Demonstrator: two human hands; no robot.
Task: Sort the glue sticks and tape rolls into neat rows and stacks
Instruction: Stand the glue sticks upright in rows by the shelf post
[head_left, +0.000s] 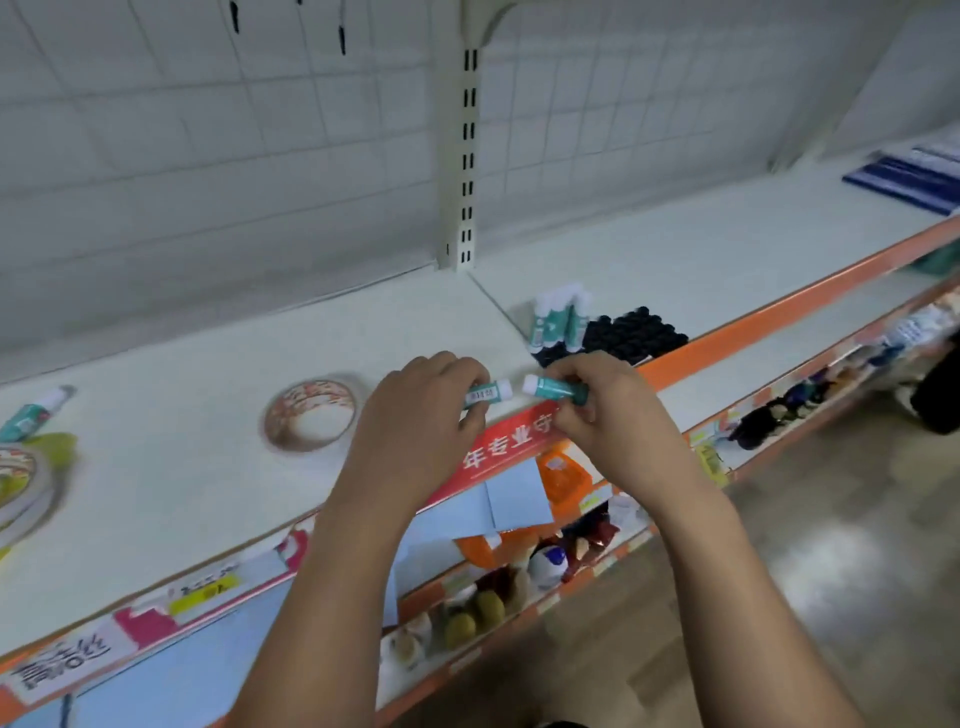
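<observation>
My left hand (423, 410) grips a teal glue stick with a white cap (488, 391) just above the shelf's front edge. My right hand (602, 410) pinches a second teal glue stick (553, 387), its white cap pointing left toward the first. Behind them a small group of teal glue sticks (558, 322) stands upright beside a block of black-capped items (631, 332). A tape roll (310, 413) lies flat left of my hands. Another glue stick (34, 413) lies at the far left, above a stack of tape rolls (21, 488).
The white shelf (208, 493) has an orange front rail with price labels (498, 447). A slotted upright post (462, 156) stands at the back wall. Blue packs (914, 176) lie far right. Lower shelves hold mixed goods (519, 577).
</observation>
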